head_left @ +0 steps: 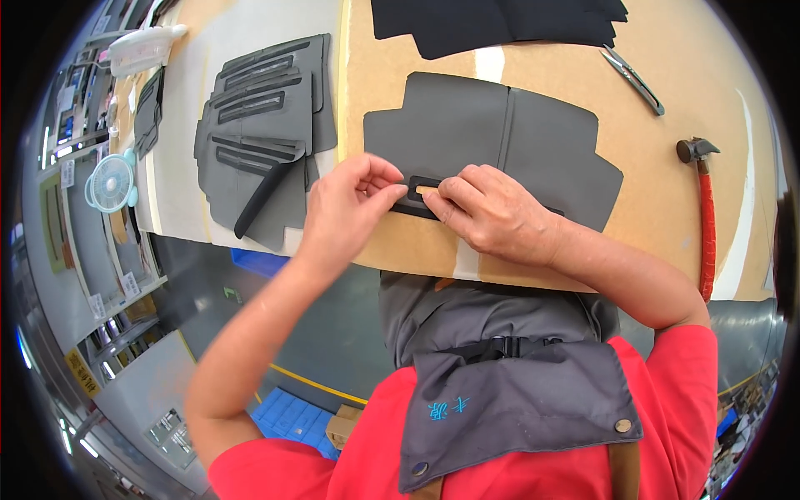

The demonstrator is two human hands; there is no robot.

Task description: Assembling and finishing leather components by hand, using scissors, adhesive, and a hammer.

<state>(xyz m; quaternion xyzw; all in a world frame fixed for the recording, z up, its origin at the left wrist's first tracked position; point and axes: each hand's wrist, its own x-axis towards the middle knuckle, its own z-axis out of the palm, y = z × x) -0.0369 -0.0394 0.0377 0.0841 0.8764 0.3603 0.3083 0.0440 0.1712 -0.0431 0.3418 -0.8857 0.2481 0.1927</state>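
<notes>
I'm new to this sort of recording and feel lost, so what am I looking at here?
There is no machine here: these are a person's bare hands, seen by a wide camera worn on the head and looking down. That lens makes straight edges bend.

The left hand and right hand meet at a small black frame on a grey panel. Whether the fingers pinch anything small is hard to tell.

The panel lies on a tan table. To the left is a pile of similar grey pieces; beyond the panel are black sheets. On the right lie snips and a hammer with a red handle.
</notes>
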